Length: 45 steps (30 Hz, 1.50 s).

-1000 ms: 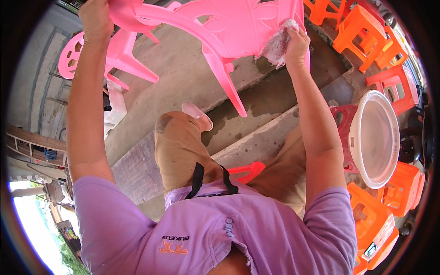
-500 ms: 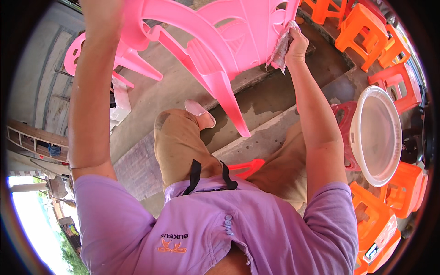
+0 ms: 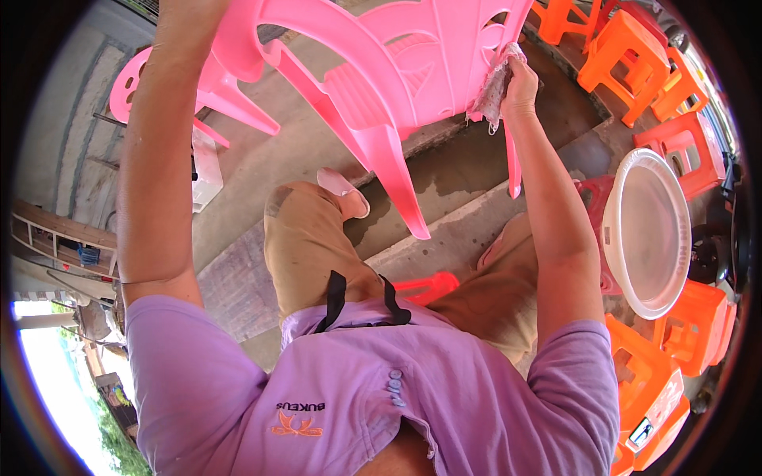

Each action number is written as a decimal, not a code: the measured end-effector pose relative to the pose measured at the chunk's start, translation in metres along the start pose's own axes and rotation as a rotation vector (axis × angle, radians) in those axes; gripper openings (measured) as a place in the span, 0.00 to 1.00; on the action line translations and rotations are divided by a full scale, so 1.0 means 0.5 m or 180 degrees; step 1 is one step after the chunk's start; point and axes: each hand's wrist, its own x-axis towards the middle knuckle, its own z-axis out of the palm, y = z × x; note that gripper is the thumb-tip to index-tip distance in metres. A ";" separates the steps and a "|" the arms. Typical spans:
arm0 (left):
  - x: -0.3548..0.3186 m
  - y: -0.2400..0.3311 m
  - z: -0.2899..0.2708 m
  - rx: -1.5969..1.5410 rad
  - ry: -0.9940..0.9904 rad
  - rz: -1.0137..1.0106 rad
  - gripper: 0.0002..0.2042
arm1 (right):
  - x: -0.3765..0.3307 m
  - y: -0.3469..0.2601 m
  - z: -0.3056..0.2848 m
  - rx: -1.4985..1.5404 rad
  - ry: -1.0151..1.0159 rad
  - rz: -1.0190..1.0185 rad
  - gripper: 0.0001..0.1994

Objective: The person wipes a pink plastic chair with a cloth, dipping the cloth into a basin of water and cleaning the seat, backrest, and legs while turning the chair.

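Note:
A pink plastic armchair is held up at the top of the view, tilted, with one leg pointing down toward my knees. My right hand is closed round a greyish, frayed rag and presses it against the chair's right edge. My left arm reaches up along the chair's left side. Only the base of my left hand shows at the upper edge, beside the armrest; its fingers are cut off.
A white basin rests on a red stool at my right. Several orange stools stand along the right side. Another pink plastic seat is at the left. Wet floor lies below the chair; a red stool shows between my legs.
My right hand and the rag have shifted slightly down and right along the chair's edge. The chair has turned a little, and another leg now shows beside my right forearm.

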 end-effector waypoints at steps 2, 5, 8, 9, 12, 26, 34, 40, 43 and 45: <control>-0.002 -0.001 -0.003 0.0576 0.0062 0.0189 0.12 | 0.002 -0.008 -0.004 -0.0146 -0.0140 0.0105 0.08; -0.019 -0.029 0.008 0.0731 0.0338 0.0426 0.13 | 0.001 -0.003 -0.001 -0.0230 -0.0165 -0.0046 0.08; -0.013 -0.092 -0.016 -0.0281 0.0365 0.0037 0.12 | -0.015 0.004 0.027 -0.0277 -0.0179 -0.0093 0.09; -0.008 -0.099 -0.019 -0.0910 0.0190 -0.0400 0.12 | -0.015 0.004 0.024 -0.0317 -0.0159 -0.0108 0.09; 0.005 -0.105 -0.015 -0.0699 0.0149 -0.0410 0.11 | -0.006 0.002 0.000 -0.0189 -0.0071 -0.0049 0.08; -0.021 -0.168 -0.109 0.0770 0.0791 -0.0026 0.17 | -0.066 0.020 0.113 -0.0149 -0.0418 -0.0064 0.08; -0.058 -0.142 -0.090 0.0007 0.1069 -0.0156 0.20 | -0.063 -0.090 0.274 -0.0412 -0.0105 -0.1375 0.12; -0.028 -0.141 -0.076 0.0439 0.0997 -0.0125 0.22 | -0.048 0.058 0.131 -0.2597 0.0723 -0.1705 0.21; -0.029 -0.142 -0.066 0.0335 0.0961 -0.0101 0.23 | -0.059 0.056 0.131 -0.2805 0.0807 -0.1424 0.20; -0.029 -0.141 -0.086 0.0372 0.1041 -0.0147 0.23 | -0.071 0.003 0.194 -0.2640 0.0750 -0.1155 0.19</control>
